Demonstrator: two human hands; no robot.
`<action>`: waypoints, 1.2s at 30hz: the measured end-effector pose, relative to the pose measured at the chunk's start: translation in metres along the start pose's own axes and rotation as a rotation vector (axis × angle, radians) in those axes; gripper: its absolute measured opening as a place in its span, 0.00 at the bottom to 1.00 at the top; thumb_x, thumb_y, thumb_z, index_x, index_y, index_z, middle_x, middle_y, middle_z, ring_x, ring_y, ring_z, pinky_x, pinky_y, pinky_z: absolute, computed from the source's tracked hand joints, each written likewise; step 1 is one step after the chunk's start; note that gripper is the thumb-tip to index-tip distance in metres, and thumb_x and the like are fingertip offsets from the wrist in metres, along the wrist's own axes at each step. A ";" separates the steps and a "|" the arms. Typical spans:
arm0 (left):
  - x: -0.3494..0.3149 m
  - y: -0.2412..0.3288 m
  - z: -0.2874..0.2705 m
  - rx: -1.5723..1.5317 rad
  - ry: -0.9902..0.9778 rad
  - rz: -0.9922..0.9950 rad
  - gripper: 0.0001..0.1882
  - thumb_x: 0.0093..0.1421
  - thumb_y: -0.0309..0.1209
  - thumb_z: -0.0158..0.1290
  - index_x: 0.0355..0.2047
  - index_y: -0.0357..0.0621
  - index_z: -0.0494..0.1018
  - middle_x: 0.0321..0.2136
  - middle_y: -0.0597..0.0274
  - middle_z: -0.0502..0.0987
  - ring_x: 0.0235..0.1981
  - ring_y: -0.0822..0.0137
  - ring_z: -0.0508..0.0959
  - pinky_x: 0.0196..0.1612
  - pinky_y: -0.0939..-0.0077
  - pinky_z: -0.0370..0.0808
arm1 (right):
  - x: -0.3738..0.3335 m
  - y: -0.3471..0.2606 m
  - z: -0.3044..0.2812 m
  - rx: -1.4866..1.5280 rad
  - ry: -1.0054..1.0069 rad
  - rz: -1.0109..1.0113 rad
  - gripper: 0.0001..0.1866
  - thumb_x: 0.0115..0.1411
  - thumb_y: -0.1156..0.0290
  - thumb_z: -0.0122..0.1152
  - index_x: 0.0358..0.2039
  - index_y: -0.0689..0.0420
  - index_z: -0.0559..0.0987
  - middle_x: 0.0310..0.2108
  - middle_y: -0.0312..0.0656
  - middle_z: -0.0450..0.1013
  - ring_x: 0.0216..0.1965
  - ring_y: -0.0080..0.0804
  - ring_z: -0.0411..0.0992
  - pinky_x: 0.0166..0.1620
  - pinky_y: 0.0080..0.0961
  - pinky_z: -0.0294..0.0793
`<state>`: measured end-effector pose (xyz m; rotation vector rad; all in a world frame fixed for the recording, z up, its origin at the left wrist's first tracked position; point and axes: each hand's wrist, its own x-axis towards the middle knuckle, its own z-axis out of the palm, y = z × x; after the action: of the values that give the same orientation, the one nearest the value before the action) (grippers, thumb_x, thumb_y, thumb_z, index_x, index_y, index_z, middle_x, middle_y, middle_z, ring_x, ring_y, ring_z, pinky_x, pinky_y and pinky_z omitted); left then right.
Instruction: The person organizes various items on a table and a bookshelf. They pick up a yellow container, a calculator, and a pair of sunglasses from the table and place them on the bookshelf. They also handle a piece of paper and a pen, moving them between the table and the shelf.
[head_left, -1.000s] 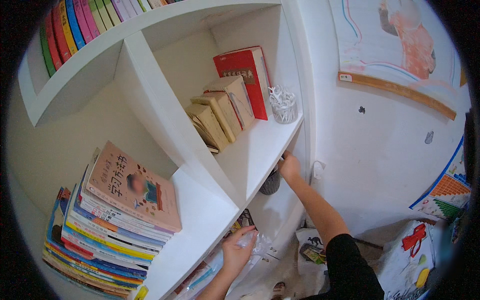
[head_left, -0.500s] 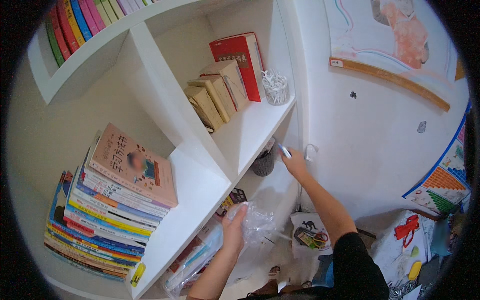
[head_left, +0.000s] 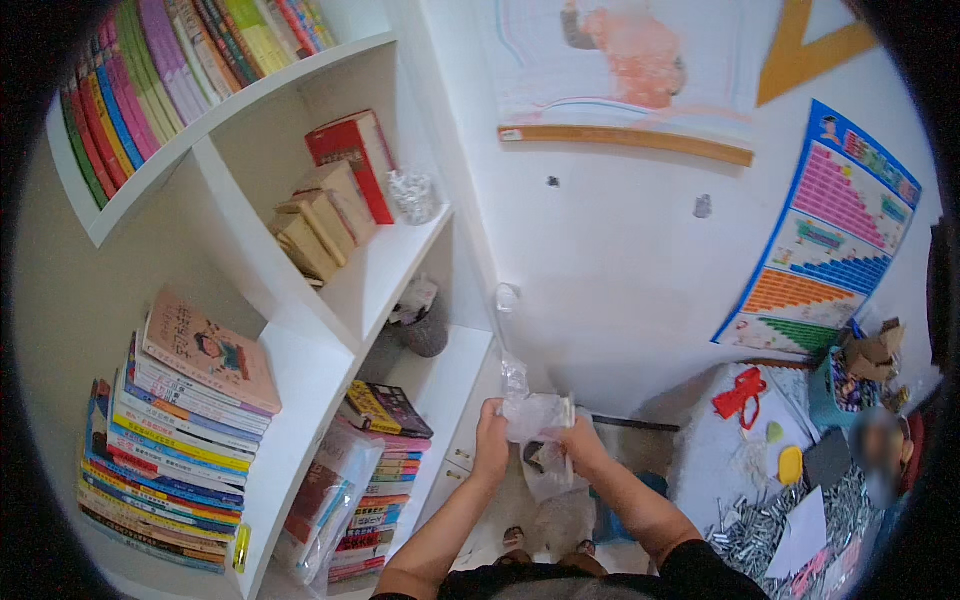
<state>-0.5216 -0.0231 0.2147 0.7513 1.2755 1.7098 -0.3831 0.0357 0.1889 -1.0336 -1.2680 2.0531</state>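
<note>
A crumpled clear plastic bag (head_left: 540, 420) is stretched between my two hands, low in front of me. My left hand (head_left: 491, 445) is closed on its left side. On the opposite side my right hand (head_left: 585, 447) is closed around the bag's edge; a small pale item shows by those fingers, but its kind is unclear. A dark printed shape shows beneath the plastic. Left of my hands, books (head_left: 390, 412) lie stacked on the lower shelf beside a clear plastic file pouch (head_left: 340, 490).
A white bookcase (head_left: 335, 335) stands on the left with book stacks (head_left: 180, 460). A dark woven basket (head_left: 425, 335) and a cup of white pieces (head_left: 413, 197) sit on its shelves. At right, a white-covered table (head_left: 700, 440) bears a heap of silvery pieces (head_left: 760, 530) and a red ribbon (head_left: 740, 397).
My right hand has come down from beside the woven basket to the plastic bag, and the slim object it held is no longer clearly visible. The view has turned rightward.
</note>
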 end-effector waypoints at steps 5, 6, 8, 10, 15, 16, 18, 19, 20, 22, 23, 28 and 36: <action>-0.009 -0.015 0.022 0.368 -0.215 0.138 0.14 0.54 0.23 0.37 0.42 0.38 0.64 0.34 0.63 0.69 0.35 0.72 0.68 0.41 0.79 0.65 | -0.038 -0.026 -0.023 0.171 0.093 -0.178 0.24 0.45 0.73 0.63 0.44 0.61 0.69 0.32 0.39 0.71 0.30 0.24 0.68 0.32 0.20 0.68; -0.008 -0.017 0.023 0.301 -0.250 0.085 0.16 0.54 0.24 0.37 0.43 0.38 0.64 0.34 0.64 0.69 0.35 0.73 0.68 0.40 0.81 0.65 | -0.041 -0.026 -0.026 0.223 0.044 -0.255 0.26 0.45 0.74 0.63 0.46 0.61 0.69 0.35 0.40 0.71 0.33 0.25 0.70 0.37 0.21 0.69; -0.007 -0.010 0.016 0.278 -0.308 -0.162 0.16 0.54 0.25 0.38 0.44 0.39 0.66 0.33 0.66 0.70 0.32 0.75 0.68 0.37 0.82 0.65 | -0.054 -0.032 -0.022 0.119 0.024 -0.262 0.32 0.44 0.76 0.64 0.51 0.61 0.64 0.44 0.41 0.68 0.43 0.27 0.67 0.47 0.24 0.66; -0.007 -0.003 0.015 0.265 -0.367 -0.282 0.16 0.54 0.27 0.39 0.44 0.39 0.66 0.33 0.66 0.71 0.32 0.75 0.69 0.36 0.82 0.66 | -0.063 -0.040 -0.016 0.005 -0.059 -0.376 0.34 0.44 0.75 0.65 0.53 0.60 0.62 0.44 0.40 0.68 0.44 0.28 0.66 0.47 0.25 0.66; -0.015 0.005 0.015 0.255 -0.535 -0.237 0.16 0.55 0.29 0.41 0.43 0.39 0.67 0.35 0.64 0.71 0.34 0.75 0.69 0.37 0.82 0.66 | -0.048 -0.006 -0.023 -0.358 0.080 -0.405 0.30 0.43 0.74 0.65 0.49 0.57 0.67 0.41 0.38 0.70 0.40 0.25 0.67 0.44 0.21 0.66; -0.016 0.002 0.011 0.237 -0.523 -0.177 0.16 0.54 0.27 0.42 0.44 0.39 0.66 0.35 0.65 0.71 0.34 0.75 0.69 0.37 0.82 0.66 | -0.052 -0.008 -0.018 -0.403 0.094 -0.406 0.26 0.43 0.74 0.65 0.46 0.58 0.70 0.38 0.38 0.71 0.38 0.24 0.67 0.42 0.21 0.66; -0.017 -0.002 0.010 0.200 -0.504 -0.054 0.18 0.54 0.25 0.43 0.46 0.40 0.64 0.34 0.66 0.70 0.33 0.74 0.69 0.38 0.81 0.65 | -0.051 -0.009 -0.015 -0.407 0.129 -0.374 0.20 0.44 0.75 0.64 0.40 0.59 0.73 0.33 0.36 0.72 0.34 0.23 0.67 0.38 0.21 0.67; -0.018 0.000 0.011 0.310 -0.401 0.054 0.18 0.54 0.26 0.44 0.47 0.39 0.63 0.36 0.65 0.70 0.35 0.73 0.69 0.40 0.81 0.65 | -0.047 -0.009 -0.018 -0.366 0.151 -0.339 0.16 0.44 0.75 0.63 0.37 0.60 0.74 0.30 0.35 0.72 0.31 0.22 0.67 0.36 0.21 0.68; -0.020 0.005 0.013 0.420 -0.295 0.161 0.19 0.55 0.26 0.45 0.48 0.38 0.62 0.38 0.64 0.70 0.37 0.72 0.69 0.42 0.81 0.65 | -0.044 -0.010 -0.018 -0.326 0.173 -0.303 0.13 0.44 0.75 0.62 0.33 0.60 0.75 0.27 0.34 0.72 0.29 0.21 0.67 0.33 0.21 0.68; -0.022 0.013 0.013 0.389 -0.206 0.179 0.21 0.55 0.27 0.47 0.49 0.38 0.60 0.40 0.63 0.69 0.40 0.71 0.70 0.44 0.81 0.66 | -0.047 -0.026 -0.005 -0.226 0.117 -0.254 0.10 0.45 0.76 0.60 0.31 0.60 0.75 0.24 0.31 0.71 0.24 0.18 0.65 0.29 0.19 0.66; -0.023 0.014 0.010 0.241 -0.224 0.089 0.22 0.56 0.28 0.48 0.50 0.38 0.59 0.41 0.63 0.69 0.40 0.70 0.70 0.44 0.80 0.66 | -0.042 -0.024 -0.003 -0.218 0.090 -0.233 0.10 0.45 0.76 0.60 0.31 0.60 0.75 0.24 0.30 0.71 0.24 0.18 0.65 0.28 0.18 0.66; -0.024 0.018 -0.015 -0.172 -0.370 -0.538 0.21 0.55 0.27 0.50 0.49 0.36 0.61 0.42 0.59 0.71 0.42 0.67 0.72 0.45 0.75 0.69 | -0.014 -0.010 -0.002 -0.326 0.019 -0.170 0.13 0.44 0.74 0.60 0.33 0.60 0.75 0.26 0.33 0.72 0.26 0.19 0.66 0.31 0.19 0.67; 0.013 0.015 -0.020 0.516 -0.100 0.100 0.19 0.50 0.23 0.52 0.44 0.36 0.67 0.31 0.63 0.73 0.32 0.74 0.73 0.33 0.81 0.70 | 0.010 -0.006 0.006 -0.265 0.210 -0.429 0.15 0.45 0.74 0.60 0.36 0.59 0.75 0.32 0.37 0.74 0.30 0.22 0.68 0.36 0.21 0.68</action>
<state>-0.5485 -0.0218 0.2226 1.1988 1.6536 1.4042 -0.3932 0.0429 0.1929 -0.9573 -1.5213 1.4475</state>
